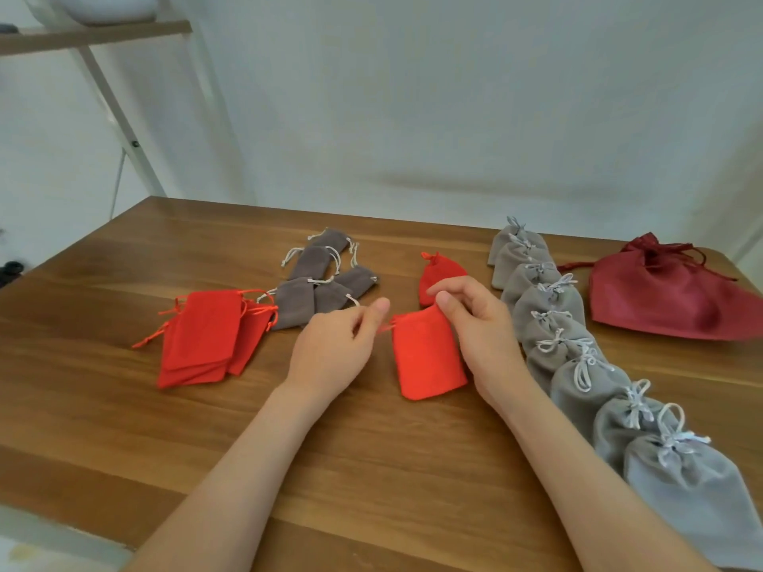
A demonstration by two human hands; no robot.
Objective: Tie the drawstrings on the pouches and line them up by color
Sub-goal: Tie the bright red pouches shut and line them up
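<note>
A flat red pouch (427,357) lies on the wooden table (124,262) between my hands. My left hand (336,348) pinches its red drawstring at the pouch's left top corner. My right hand (479,324) grips the pouch's top right edge. Just behind it stands a tied red pouch (439,270). A stack of untied red pouches (206,336) lies to the left. Behind that is a loose pile of dark grey pouches (322,278). A row of several tied light grey pouches (586,365) runs along the right.
A large dark red drawstring bag (669,291) lies at the far right of the table. A white wall stands behind the table, and a shelf with a slanted support (115,101) is at the upper left.
</note>
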